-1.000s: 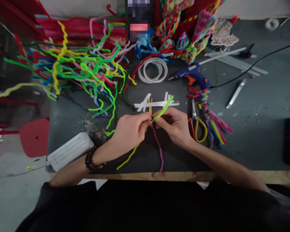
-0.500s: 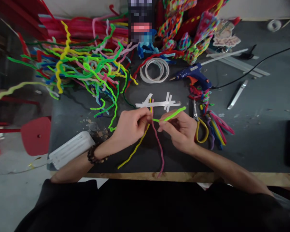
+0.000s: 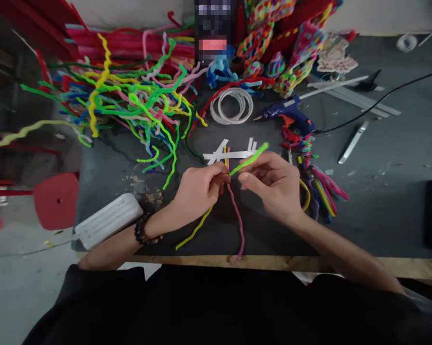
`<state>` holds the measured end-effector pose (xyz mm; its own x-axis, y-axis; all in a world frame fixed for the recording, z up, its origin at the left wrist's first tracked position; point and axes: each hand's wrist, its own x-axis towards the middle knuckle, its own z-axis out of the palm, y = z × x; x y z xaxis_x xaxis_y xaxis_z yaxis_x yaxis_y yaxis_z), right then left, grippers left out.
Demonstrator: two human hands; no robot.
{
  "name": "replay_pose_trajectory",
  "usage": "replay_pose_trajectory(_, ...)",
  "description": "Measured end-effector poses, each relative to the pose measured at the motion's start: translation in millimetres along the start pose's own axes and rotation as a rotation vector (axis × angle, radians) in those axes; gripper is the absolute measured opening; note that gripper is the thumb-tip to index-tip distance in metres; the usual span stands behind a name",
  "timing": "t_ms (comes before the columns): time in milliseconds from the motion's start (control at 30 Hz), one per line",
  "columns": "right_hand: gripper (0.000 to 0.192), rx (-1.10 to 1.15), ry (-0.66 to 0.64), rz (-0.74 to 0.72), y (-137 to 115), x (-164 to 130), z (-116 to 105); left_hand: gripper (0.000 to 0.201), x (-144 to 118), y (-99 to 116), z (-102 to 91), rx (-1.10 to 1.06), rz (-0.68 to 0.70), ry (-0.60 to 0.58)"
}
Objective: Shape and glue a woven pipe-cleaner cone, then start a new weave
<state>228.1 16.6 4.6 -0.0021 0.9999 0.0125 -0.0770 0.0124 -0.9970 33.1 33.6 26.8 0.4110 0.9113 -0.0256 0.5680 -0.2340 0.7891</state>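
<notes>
My left hand (image 3: 203, 188) is closed in a pinch on one end of a bright green pipe cleaner (image 3: 250, 159), which slants up to the right. A yellow pipe cleaner (image 3: 194, 234) and a pink pipe cleaner (image 3: 239, 218) run under those fingertips toward the table's front edge. Strips of white tape (image 3: 233, 155) lie across their upper ends. Close by on the right, my right hand (image 3: 275, 187) has its thumb and forefinger apart, the forefinger beside the green stem. Whether that finger touches the stem is hard to see.
Loose pipe cleaners (image 3: 129, 96) are heaped at the back left. Tape rolls (image 3: 233, 121) and a blue glue gun (image 3: 291, 112) sit behind my hands. Scissors (image 3: 305, 195) are partly hidden by my right hand. A white power strip (image 3: 110, 221) lies at the left front.
My right hand's finger and thumb have let go of the green pipe cleaner and parted. Its free end now points more steeply upward. My left hand stays in about the same place.
</notes>
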Motion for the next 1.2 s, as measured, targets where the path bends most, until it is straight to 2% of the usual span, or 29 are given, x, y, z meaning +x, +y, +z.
replay_pose_trajectory(67, 0.020, -0.068, -0.004, -0.020, -6, 0, -3, 0.021, 1, -3, 0.8, 0.016, -0.020, -0.009)
replay_pose_trajectory(200, 0.012, -0.105, 0.096, -0.067, -14, 5, -6, 0.021, -1, -5, 3.1, 0.084, -0.034, -0.024)
replay_pose_trajectory(367, 0.010, -0.132, 0.164, -0.124, -10, 13, -12, 0.021, -4, -4, 4.6, 0.144, 0.005, -0.057)
replay_pose_trajectory(533, 0.008, -0.146, 0.273, -0.174, -1, 21, -14, 0.020, -9, 0, 4.6, 0.166, 0.075, 0.047)
replay_pose_trajectory(667, 0.009, -0.184, 0.333, -0.204, -6, 20, -14, 0.025, -11, -3, 6.9, 0.425, 0.188, 0.208)
replay_pose_trajectory(767, 0.014, -0.160, 0.259, -0.166, -12, 18, -15, 0.021, -10, -6, 8.8, 0.403, 0.190, 0.226)
replay_pose_trajectory(900, 0.031, -0.102, -0.064, -0.059, -4, 15, -15, 0.015, -9, -8, 9.2, 0.297, 0.165, 0.217)
replay_pose_trajectory(967, 0.030, -0.113, -0.204, -0.034, 6, 10, -12, 0.015, -9, -8, 9.5, 0.298, 0.187, 0.214)
replay_pose_trajectory(1033, 0.025, -0.121, -0.223, -0.027, 14, 6, -9, 0.015, -9, -9, 10.2, 0.287, 0.206, 0.192)
replay_pose_trajectory(1133, 0.015, -0.118, -0.137, -0.031, 17, 4, -8, 0.008, -7, -9, 10.2, 0.210, 0.172, 0.124)
replay_pose_trajectory(1200, 0.015, -0.150, -0.139, -0.049, 14, 5, -9, 0.010, -6, -8, 8.5, 0.167, 0.149, 0.088)
